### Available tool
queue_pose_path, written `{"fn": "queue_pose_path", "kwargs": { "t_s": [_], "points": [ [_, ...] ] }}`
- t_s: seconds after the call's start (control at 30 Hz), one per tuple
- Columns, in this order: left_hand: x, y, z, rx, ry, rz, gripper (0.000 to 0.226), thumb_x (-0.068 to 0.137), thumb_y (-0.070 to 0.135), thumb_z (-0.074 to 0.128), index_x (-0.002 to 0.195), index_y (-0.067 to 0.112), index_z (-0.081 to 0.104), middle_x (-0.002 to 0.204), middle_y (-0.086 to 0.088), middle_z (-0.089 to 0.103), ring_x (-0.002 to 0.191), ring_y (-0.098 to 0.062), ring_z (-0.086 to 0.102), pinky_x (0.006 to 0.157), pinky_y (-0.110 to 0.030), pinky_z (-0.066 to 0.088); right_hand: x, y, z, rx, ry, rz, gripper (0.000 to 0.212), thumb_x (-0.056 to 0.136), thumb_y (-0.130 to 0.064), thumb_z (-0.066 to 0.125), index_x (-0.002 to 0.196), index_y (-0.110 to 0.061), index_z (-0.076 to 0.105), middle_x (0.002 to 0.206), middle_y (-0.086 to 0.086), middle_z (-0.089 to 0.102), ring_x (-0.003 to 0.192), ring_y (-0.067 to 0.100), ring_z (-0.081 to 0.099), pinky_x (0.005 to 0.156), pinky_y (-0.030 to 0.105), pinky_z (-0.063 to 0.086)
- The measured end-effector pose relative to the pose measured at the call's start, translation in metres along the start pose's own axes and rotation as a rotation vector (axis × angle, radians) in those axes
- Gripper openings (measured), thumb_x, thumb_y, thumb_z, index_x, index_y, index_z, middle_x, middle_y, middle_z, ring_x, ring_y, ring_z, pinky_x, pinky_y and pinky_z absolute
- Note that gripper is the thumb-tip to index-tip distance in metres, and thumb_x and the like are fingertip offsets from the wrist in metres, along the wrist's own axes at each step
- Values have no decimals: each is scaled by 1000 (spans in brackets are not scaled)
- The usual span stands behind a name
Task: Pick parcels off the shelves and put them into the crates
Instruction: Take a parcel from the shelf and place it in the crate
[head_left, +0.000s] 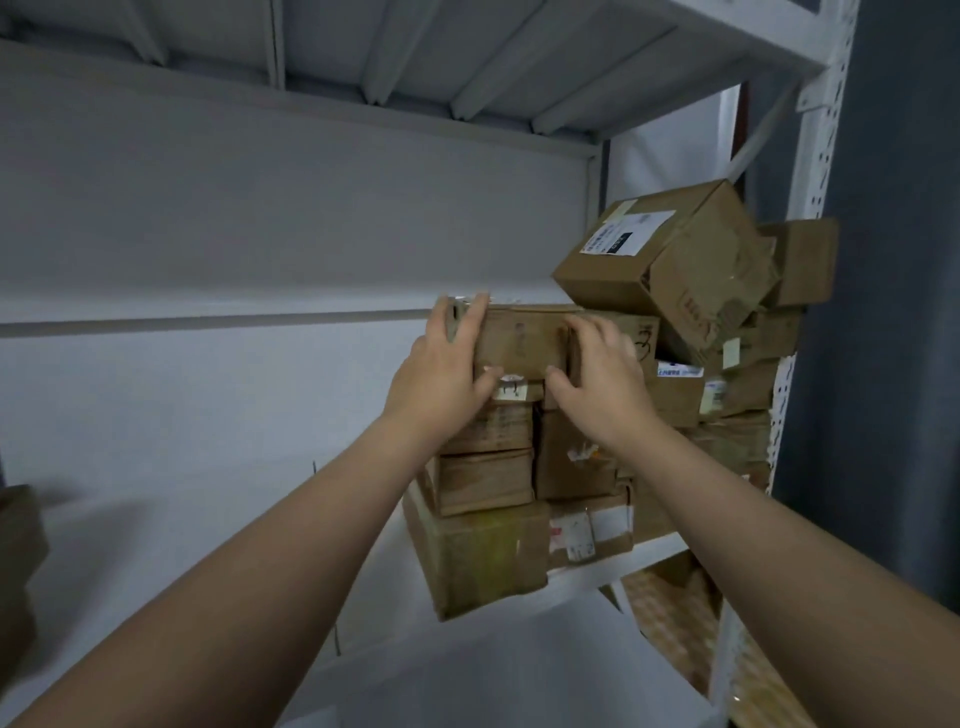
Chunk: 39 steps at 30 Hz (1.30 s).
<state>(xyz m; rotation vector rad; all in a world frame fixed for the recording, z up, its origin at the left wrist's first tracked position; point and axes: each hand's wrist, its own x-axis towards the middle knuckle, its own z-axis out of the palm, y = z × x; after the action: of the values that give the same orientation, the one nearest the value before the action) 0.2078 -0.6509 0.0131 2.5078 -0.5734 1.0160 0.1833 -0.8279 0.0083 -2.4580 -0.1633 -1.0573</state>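
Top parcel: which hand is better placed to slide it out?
Probably the left hand: it grips the top parcel at its free end. The right hand is squeezed against the neighbouring parcel.

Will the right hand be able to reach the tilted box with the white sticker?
Probably yes. The tilted box sits just above the right hand with nothing between, though that hand grips the flat parcel now.

Dim, flat grey-blue light. Soft shadows lie under the top shelf (363, 83) and between the boxes (488, 483). All is slightly soft; the left hand (441, 374), right hand (597, 379) and gripped box (524, 338) look smeared. The wide lens bends the right upright (818, 171).
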Motion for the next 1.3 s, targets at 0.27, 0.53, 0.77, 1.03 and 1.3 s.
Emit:
{"fn": "queue_pose_path", "kwargs": {
  "t_s": [0.27, 0.53, 0.77, 1.03, 1.3],
  "points": [
    [18, -3, 13, -118, 81, -20, 56, 89, 34, 61, 138, 28, 34, 111, -4, 63, 93, -22, 60, 69, -26, 37, 18, 6, 11, 157, 12, 100, 61, 97, -42, 46, 148, -15, 28, 141, 8, 34, 132, 26, 26, 109, 41, 24],
    [-4, 7, 16, -297, 264, -15, 27, 92, 31, 58, 115, 29, 44, 112, 6, 62, 92, -15, 62, 70, -24, 41, 13, -1, 7, 693, 160, 125, 27, 94, -45, 51, 107, -25, 40, 94, -10, 47, 90, 8, 49, 71, 19, 38],
    [-8, 19, 2, -794, 313, -268, 23, 89, 51, 54, 94, 34, 39, 98, 17, 58, 87, -2, 63, 62, -21, 50, 6, -4, 5, 758, 204, 88, 24, 92, -29, 61, 103, -20, 42, 90, -11, 50, 75, -8, 53, 58, 5, 40],
    [-22, 28, -9, -1062, 299, -241, 43, 93, 23, 59, 135, 27, 49, 123, 5, 61, 103, -6, 64, 82, -31, 57, -12, -13, -2, 849, 228, -7, 51, 93, -32, 60, 138, -29, 37, 134, -7, 43, 119, -2, 47, 93, 15, 45],
    [-61, 29, -4, -1190, 382, -219, 38, 93, 13, 58, 128, 27, 54, 121, 9, 65, 112, -7, 61, 92, -37, 53, -31, -28, -3, 989, 280, -70, 36, 92, -18, 63, 115, -35, 42, 120, -10, 55, 109, -9, 54, 84, 10, 47]
  ]
}}
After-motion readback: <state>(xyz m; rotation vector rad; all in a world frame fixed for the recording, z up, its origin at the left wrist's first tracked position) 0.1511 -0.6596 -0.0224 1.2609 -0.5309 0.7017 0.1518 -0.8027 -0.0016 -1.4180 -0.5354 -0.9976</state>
